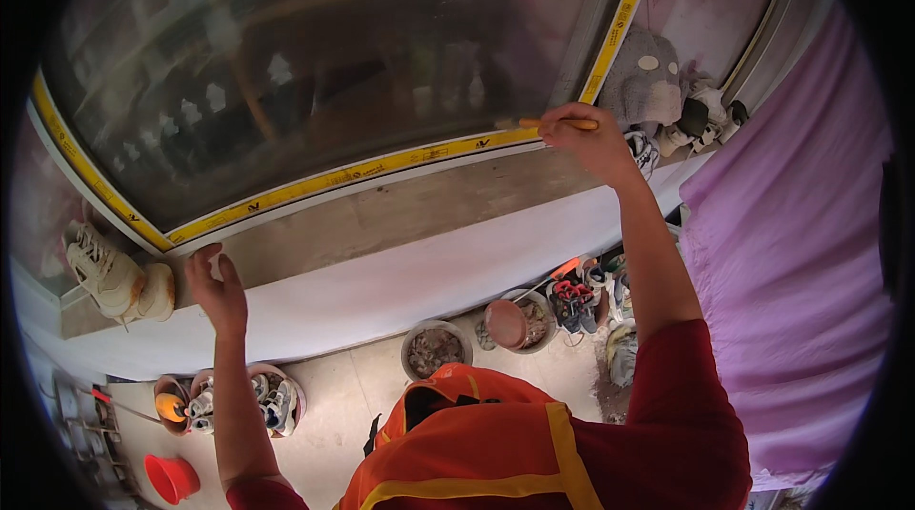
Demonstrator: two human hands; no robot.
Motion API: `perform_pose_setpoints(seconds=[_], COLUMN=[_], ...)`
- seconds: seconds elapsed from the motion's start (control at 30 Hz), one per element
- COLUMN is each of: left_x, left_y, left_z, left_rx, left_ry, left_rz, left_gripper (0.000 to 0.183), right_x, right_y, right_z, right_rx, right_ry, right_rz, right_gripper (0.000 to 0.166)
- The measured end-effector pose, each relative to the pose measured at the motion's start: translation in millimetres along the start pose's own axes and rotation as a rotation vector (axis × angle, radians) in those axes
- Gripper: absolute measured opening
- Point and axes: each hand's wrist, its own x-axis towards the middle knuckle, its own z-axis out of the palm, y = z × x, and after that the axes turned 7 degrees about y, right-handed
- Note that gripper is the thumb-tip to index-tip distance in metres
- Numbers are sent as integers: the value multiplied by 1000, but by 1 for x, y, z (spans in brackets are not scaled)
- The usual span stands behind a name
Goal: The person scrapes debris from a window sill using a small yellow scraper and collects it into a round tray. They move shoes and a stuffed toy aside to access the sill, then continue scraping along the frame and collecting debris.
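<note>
My right hand (582, 138) grips a small brush (532, 123) with an orange handle. The brush's pale tip points left, along the bottom edge of the dark window pane (343, 74), close to its lower right corner. Yellow protective tape (400, 161) bearing print covers the window frame on the sides and bottom. My left hand (216, 290) is at the window sill (307, 224), just below the frame's lower left corner, with its fingers apart and nothing in them. Whether it presses on the sill I cannot tell.
A pair of white sneakers (107, 270) stands on the sill's left end. At the right end are a grey knit item (641, 77) and more shoes. Below stand pots of soil (434, 349), shoes (281, 406) and a red bucket (171, 478). A purple curtain (793, 260) hangs right.
</note>
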Motion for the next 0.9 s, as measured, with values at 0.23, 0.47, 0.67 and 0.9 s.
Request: perform_pose_setpoints(seconds=[0.23,0.47,0.67,0.9], left_x=[-18,-30,-27,-30], left_y=[27,25,20,20], left_z=[107,115,118,114], left_rx=[181,265,210,240], left_ry=[51,15,26,3], left_rz=[57,84,75,25], left_gripper=[20,22,20,19], right_x=[-4,-7,-33,-17], right_y=[53,66,68,60], right_z=[-23,-39,51,-11], right_rx=[274,136,-29,-154], right_ry=[332,608,321,606], right_rz=[106,-82,-296,-181], right_gripper=[18,14,10,6])
